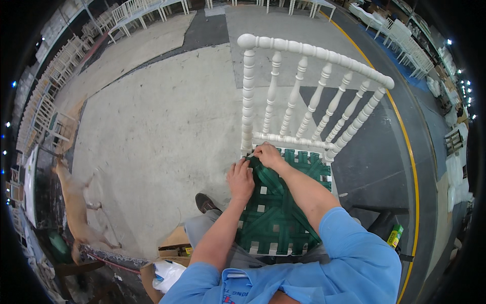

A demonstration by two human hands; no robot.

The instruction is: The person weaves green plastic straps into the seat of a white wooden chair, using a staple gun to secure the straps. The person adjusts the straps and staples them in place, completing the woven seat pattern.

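Right now, one white chair (304, 48) is in front of the person, a bit right of the middle. Its back has two thick posts (248, 96) and five thin bars (293, 96). Its one seat (273, 202) is made of green straps (266, 230) that cross each other. Two hands are at the seat's back left corner, by the left post. The right hand (269, 156) has its fingers bent and pinched in; I cannot tell just what they grip. The left hand (240, 180) is just beside it, fingers bent, tips at the corner; I cannot tell if they hold anything. One dog (76, 202) is at the left. One shoe (206, 202) shows left of the seat.
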